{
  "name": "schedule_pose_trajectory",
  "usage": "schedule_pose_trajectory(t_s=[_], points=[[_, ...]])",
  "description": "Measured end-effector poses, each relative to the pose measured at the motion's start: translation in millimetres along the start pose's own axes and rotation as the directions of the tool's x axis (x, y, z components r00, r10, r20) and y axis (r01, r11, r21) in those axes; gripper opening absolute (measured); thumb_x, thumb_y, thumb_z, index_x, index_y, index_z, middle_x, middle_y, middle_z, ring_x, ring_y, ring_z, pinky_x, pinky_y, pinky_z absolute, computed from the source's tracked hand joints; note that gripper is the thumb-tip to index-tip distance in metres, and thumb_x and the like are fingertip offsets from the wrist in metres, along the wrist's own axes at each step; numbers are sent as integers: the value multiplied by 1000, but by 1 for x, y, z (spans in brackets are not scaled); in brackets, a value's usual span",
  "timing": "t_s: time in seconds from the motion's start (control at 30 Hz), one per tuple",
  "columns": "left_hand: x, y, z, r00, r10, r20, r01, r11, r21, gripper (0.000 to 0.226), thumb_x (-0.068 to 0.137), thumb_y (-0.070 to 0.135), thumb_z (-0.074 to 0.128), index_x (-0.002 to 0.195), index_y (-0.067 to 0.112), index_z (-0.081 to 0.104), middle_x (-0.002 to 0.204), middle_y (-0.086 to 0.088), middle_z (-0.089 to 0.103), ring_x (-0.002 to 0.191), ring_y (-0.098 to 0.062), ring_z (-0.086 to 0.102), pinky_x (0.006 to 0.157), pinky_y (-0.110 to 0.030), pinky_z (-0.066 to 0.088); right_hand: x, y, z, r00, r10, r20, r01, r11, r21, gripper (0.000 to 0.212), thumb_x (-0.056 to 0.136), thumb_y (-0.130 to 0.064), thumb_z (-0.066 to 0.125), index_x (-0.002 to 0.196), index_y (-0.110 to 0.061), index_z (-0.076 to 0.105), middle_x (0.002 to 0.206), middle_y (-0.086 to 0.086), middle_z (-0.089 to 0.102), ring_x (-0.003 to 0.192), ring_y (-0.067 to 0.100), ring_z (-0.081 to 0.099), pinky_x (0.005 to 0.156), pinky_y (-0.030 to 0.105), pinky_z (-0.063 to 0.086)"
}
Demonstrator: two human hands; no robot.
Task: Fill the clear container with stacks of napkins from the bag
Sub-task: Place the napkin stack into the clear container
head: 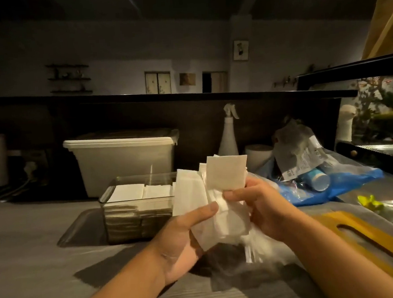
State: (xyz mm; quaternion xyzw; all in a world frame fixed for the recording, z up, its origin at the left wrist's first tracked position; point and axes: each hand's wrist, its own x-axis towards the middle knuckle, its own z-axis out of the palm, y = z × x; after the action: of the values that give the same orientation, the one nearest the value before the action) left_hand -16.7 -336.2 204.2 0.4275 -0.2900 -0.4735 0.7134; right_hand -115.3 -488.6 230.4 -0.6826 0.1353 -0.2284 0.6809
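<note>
Two hands hold a loose bunch of napkins (219, 219) over the counter (35, 253). The left hand (181, 240) grips it from below, thumb on top. The right hand (262, 204) pinches an upright square sheet (226, 172). A clear bag (256, 254) lies beneath them. Just left, the clear container (136, 200) holds two napkin stacks (128, 191).

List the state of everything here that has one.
Clear rectangular plastic container: lidless, partly filled with napkin stacks.
Loose bundle of white paper napkins: held off the counter by both hands.
Left hand: grips the bundle from below.
Right hand: pinches the bundle's upper napkins.
Crumpled clear plastic bag: slumped below the hands.
White plastic storage tub: lid on.
White spray bottle: upright.
</note>
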Motion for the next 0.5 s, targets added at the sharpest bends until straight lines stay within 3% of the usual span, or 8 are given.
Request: schedule_pose_trajectory(t_s=[0.1, 0.2, 0.3, 0.43, 0.5], points=[[4, -5, 3, 992, -6, -125, 23, 990, 138, 55, 72, 25, 80, 124, 21, 61, 108, -13, 75, 99, -29, 73, 89, -46, 55, 3, 16, -2, 998, 33, -44, -35, 999, -38, 40, 80, -10, 72, 118, -20, 61, 111, 7, 71, 100, 28, 71, 81, 41, 61], [7, -9, 6, 973, 20, -231, 51, 953, 299, 55, 67, 34, 78, 119, 23, 64, 99, -3, 77, 95, -22, 73, 82, -36, 56, 1, 22, -7, 1000, 13, 1, -13, 997, -74, 42, 83, -12, 73, 122, -20, 62, 113, 4, 73, 103, 26, 71, 90, 47, 59], [9, -2, 14, 969, 3, -246, 95, 918, 386, 42, 71, 34, 76, 111, 23, 66, 89, 3, 78, 86, -15, 73, 67, -24, 54, 0, 21, -7, 998, -29, -52, 22, 992, -126, 34, 84, -13, 74, 117, -18, 66, 109, 1, 74, 104, 22, 71, 93, 47, 57], [14, 14, 17, 973, -51, -223, 155, 863, 482, 27, 79, 32, 72, 104, 23, 65, 80, 8, 77, 89, -14, 69, 74, -29, 49, 2, 16, -12, 994, -47, -101, 45, 999, -31, 22, 91, -17, 66, 112, -17, 67, 106, 2, 74, 101, 22, 70, 89, 40, 58], [13, 17, 13, 973, -51, -227, 157, 863, 480, 32, 75, 29, 73, 104, 22, 64, 77, 8, 76, 86, -14, 68, 68, -28, 49, 4, 15, -16, 993, -16, -119, 17, 1000, 12, 21, 94, -23, 59, 111, -15, 69, 109, 6, 72, 101, 25, 68, 86, 39, 56]])
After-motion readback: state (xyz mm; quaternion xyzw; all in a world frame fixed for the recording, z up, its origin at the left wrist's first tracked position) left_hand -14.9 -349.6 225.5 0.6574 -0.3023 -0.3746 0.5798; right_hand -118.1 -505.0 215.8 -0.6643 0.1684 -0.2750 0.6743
